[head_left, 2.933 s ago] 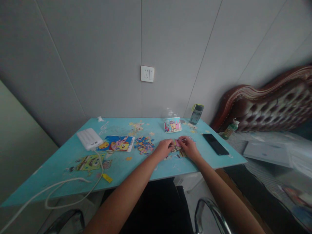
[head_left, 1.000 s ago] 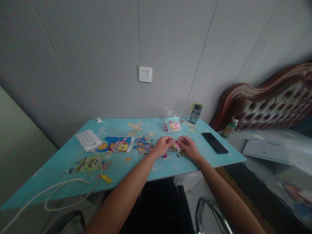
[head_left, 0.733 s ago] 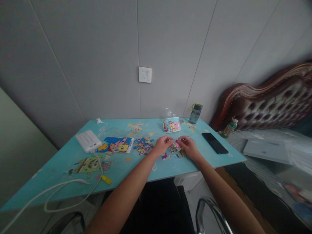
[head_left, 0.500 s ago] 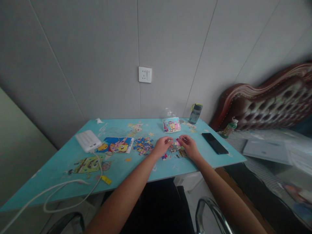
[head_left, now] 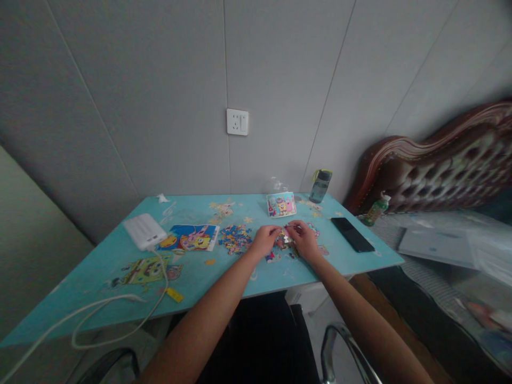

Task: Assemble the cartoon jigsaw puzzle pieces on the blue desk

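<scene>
Partly joined jigsaw pieces (head_left: 284, 240) lie on the blue table, under and between my two hands. From the left, my left hand (head_left: 264, 240) reaches in with thumb and fingers pinched together; whatever is between them is too small to make out. My right hand (head_left: 303, 240) is closed in a pinch on a small pinkish puzzle piece (head_left: 287, 230), close to the left fingertips. Part of the joined section is covered by the right hand. A pile of loose puzzle pieces (head_left: 235, 238) spreads left of my left hand. Behind both hands stands a picture card (head_left: 281, 205) with cartoon figures.
A printed puzzle sheet (head_left: 192, 237) and a white power bank (head_left: 144, 231) with a cable lie on the left of the table (head_left: 224, 272). On the right are a black phone (head_left: 352, 234) and a water bottle (head_left: 320, 186). A bed with a green bottle (head_left: 377, 210) adjoins.
My right hand has shifted left, bringing its fingertips nearer my left hand and uncovering joined pieces on its right side. My left hand stays nearly in place.
</scene>
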The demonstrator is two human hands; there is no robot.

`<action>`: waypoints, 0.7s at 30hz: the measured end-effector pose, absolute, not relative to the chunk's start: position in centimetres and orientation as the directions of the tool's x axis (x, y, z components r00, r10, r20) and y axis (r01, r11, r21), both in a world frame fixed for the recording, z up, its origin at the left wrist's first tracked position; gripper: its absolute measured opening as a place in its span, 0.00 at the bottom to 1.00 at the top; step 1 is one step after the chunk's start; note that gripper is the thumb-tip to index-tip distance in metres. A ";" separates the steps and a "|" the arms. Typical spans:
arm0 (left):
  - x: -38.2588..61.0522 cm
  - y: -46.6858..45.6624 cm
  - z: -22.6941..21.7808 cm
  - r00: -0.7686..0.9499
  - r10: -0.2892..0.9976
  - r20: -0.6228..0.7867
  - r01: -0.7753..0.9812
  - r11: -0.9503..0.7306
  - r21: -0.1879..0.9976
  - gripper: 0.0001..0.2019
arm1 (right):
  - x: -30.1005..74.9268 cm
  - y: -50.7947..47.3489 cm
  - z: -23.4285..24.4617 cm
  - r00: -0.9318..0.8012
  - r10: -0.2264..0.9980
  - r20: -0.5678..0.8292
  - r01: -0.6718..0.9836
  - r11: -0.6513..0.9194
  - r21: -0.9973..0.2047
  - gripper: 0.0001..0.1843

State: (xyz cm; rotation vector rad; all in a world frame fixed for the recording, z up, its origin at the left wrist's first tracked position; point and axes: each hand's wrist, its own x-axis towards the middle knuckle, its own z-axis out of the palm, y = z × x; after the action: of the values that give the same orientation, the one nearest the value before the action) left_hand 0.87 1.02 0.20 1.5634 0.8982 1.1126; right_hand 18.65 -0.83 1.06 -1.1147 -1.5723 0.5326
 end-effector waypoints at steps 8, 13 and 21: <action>0.9 1.0 0.1 0.346 0.915 0.209 0.063 -0.245 0.967 0.14 | 18.4 -1.0 1.3 -0.001 0.833 0.554 0.475 0.488 -0.733 0.14; 0.9 0.6 0.6 0.364 0.911 0.192 0.097 -0.242 0.965 0.11 | 18.3 -1.3 1.4 -0.025 0.822 0.569 0.502 0.503 -0.704 0.12; 0.8 0.0 1.4 0.341 0.922 0.183 0.147 -0.245 0.958 0.06 | 18.4 -1.1 1.2 0.020 0.827 0.562 0.505 0.477 -0.719 0.15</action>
State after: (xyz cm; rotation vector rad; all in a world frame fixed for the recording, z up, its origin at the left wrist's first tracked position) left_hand 0.80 -0.05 1.44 1.6479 0.9756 1.0144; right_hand 18.37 -1.10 1.15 -1.1677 -1.6359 0.3697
